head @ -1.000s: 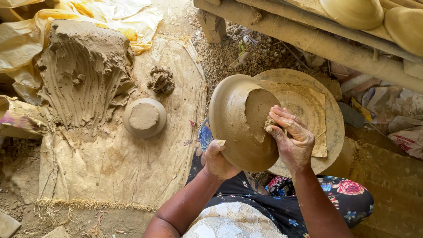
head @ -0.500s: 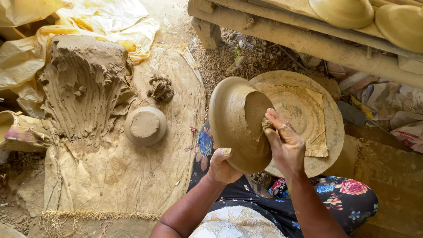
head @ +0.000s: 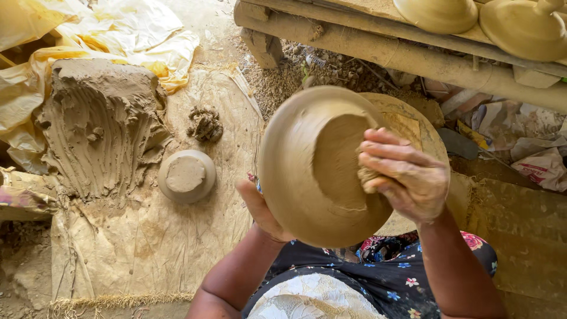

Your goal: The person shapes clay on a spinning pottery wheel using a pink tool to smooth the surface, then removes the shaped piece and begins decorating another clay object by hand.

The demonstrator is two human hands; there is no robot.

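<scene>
A wide raw clay bowl (head: 298,171) is tilted on edge in front of me, its hollow facing right. My left hand (head: 260,210) props it from behind and below, with only fingers and wrist showing. My right hand (head: 404,177) reaches inside the bowl, fingers closed on a small lump of wet clay (head: 367,175) pressed against the inner wall. Behind the bowl lies a round clay-coated disc (head: 425,127), mostly hidden.
A big scraped mound of wet clay (head: 100,130) stands at the left on sacking (head: 147,254). Near it sit a small upturned clay pot (head: 186,175) and a clay scrap (head: 205,124). Finished clay pieces (head: 522,26) rest on a wooden beam (head: 378,50) at the top.
The bowl has come closer and larger in view. My right hand has slid lower and deeper along the bowl's inner wall, and my left hand has shifted under the rim.
</scene>
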